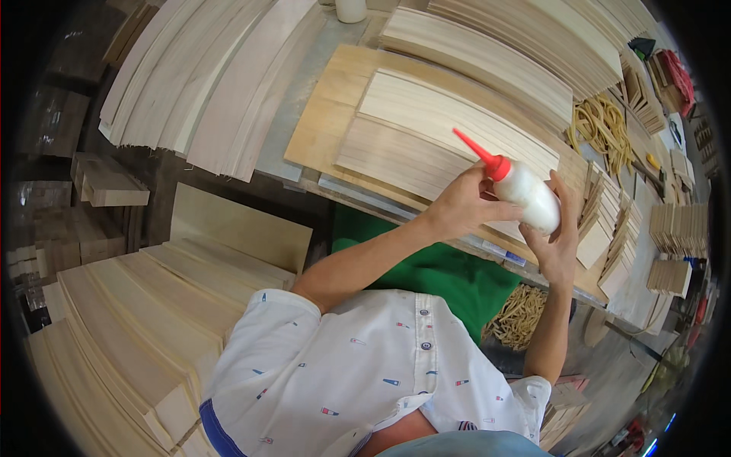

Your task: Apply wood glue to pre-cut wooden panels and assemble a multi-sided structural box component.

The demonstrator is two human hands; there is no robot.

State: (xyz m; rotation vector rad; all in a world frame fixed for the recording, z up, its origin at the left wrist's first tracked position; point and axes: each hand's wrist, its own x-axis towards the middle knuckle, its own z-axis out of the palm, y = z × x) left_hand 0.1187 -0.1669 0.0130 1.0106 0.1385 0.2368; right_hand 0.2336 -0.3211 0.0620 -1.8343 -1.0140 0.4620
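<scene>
A white squeeze bottle [531,199] with a long red nozzle is held in both of my hands above the workbench, tilted with its tip toward the upper left. My left hand [466,199] grips it near the red cap. Around its lower end, the fingers and thumb of my right hand [562,232] are wrapped. Under and beyond the bottle lie two flat wooden boards, a pale one [426,103] and a slightly browner one [396,158] along its near edge. Both rest on a larger yellowish wooden panel [324,107]. The bottle and my hands cover part of them.
Long planks [205,76] are stacked at the left of the bench, more boards [480,57] at the back. Coiled tan strips [601,129] and small wooden pieces [605,221] lie at the right. Large stacked panels [129,320] stand at my left; a green cloth [426,274] hangs before me.
</scene>
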